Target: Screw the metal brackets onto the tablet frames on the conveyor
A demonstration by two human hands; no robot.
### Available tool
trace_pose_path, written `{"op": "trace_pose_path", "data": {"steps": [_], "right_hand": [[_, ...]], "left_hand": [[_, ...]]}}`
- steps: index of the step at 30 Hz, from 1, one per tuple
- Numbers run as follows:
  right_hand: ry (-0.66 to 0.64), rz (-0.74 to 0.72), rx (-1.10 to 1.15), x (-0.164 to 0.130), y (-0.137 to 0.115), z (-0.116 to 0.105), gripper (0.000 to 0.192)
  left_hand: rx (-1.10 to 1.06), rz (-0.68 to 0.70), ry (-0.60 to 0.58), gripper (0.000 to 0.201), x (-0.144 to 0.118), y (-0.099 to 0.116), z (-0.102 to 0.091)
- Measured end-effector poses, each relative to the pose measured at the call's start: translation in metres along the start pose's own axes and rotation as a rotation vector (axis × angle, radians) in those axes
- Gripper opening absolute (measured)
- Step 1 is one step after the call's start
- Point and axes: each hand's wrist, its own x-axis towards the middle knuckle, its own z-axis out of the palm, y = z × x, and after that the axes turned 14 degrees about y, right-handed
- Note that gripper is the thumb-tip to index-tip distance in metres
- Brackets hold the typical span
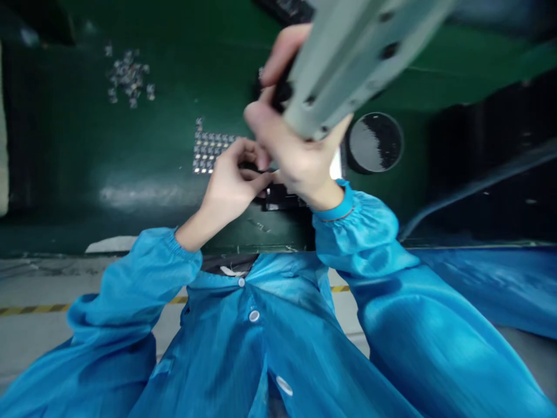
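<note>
My right hand [300, 157] is wrapped around a large pale grey-green power tool [343, 64] that looks like an electric screwdriver. Its body rises toward the camera, and screw holes dot its housing. The tool's tip is hidden behind the hand. My left hand [232, 183] is beside it, with thumb and fingers pinched together above a black part [285, 198]; whatever they hold is hidden. The black part lies on the green work surface, partly covered by both hands. Close by the left fingers, small metal parts [206, 152] stand in neat rows.
A loose pile of small metal parts [129, 76] lies at the upper left. To the right of my right hand is a round dish [375, 142] with grey and black contents. A dark object [287, 8] shows at the top edge. A pale tube [474, 188] crosses the right side.
</note>
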Motion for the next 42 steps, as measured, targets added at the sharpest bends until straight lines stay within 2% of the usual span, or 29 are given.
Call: {"op": "trace_pose_path", "data": {"steps": [2, 4, 6, 8, 10, 12, 14, 16, 19, 25, 32, 35, 38, 40, 42], "right_hand": [[0.059, -0.102, 0.061, 0.007, 0.007, 0.000, 0.052], [0.102, -0.169, 0.082, 0.020, 0.006, -0.014, 0.060], [0.188, -0.190, 0.052, 0.033, -0.002, -0.045, 0.052], [0.342, -0.193, -0.011, 0.044, -0.007, -0.086, 0.039], [0.447, -0.183, -0.093, 0.051, -0.002, -0.126, 0.033], [0.542, -0.176, -0.113, 0.055, 0.013, -0.156, 0.040], [0.595, -0.169, -0.109, 0.056, 0.031, -0.171, 0.053], [0.595, -0.156, -0.113, 0.055, 0.045, -0.177, 0.057], [0.570, -0.141, -0.117, 0.053, 0.052, -0.176, 0.045], [0.557, -0.134, -0.152, 0.051, 0.051, -0.175, 0.050], [0.517, -0.113, -0.185, 0.046, 0.042, -0.173, 0.034], [0.516, -0.136, -0.168, 0.046, 0.047, -0.174, 0.036], [0.531, -0.161, -0.135, 0.051, 0.051, -0.176, 0.047], [0.546, -0.196, -0.091, 0.055, 0.044, -0.172, 0.053], [0.580, -0.246, -0.033, 0.056, 0.029, -0.157, 0.049]], "left_hand": [[0.008, -0.005, -0.039, 0.037, 0.002, 0.000, -0.008], [0.050, -0.033, -0.065, 0.035, 0.003, 0.003, -0.014], [0.129, -0.055, -0.090, 0.033, 0.002, 0.008, -0.018], [0.207, -0.072, -0.123, 0.029, 0.001, 0.015, -0.019], [0.277, -0.080, -0.143, 0.025, 0.002, 0.024, -0.018], [0.389, -0.086, -0.179, 0.020, 0.008, 0.035, -0.016], [0.513, -0.106, -0.236, 0.017, 0.019, 0.047, -0.015], [0.588, -0.149, -0.314, 0.015, 0.030, 0.057, -0.014], [0.591, -0.215, -0.393, 0.016, 0.041, 0.063, -0.018], [0.458, -0.210, -0.349, 0.028, 0.038, 0.053, -0.025], [0.467, -0.215, -0.373, 0.028, 0.039, 0.049, -0.026], [0.474, -0.233, -0.387, 0.027, 0.043, 0.051, -0.027], [0.495, -0.245, -0.379, 0.023, 0.046, 0.052, -0.025], [0.459, -0.247, -0.360, 0.020, 0.048, 0.052, -0.022], [0.383, -0.256, -0.345, 0.018, 0.048, 0.050, -0.019]]}}
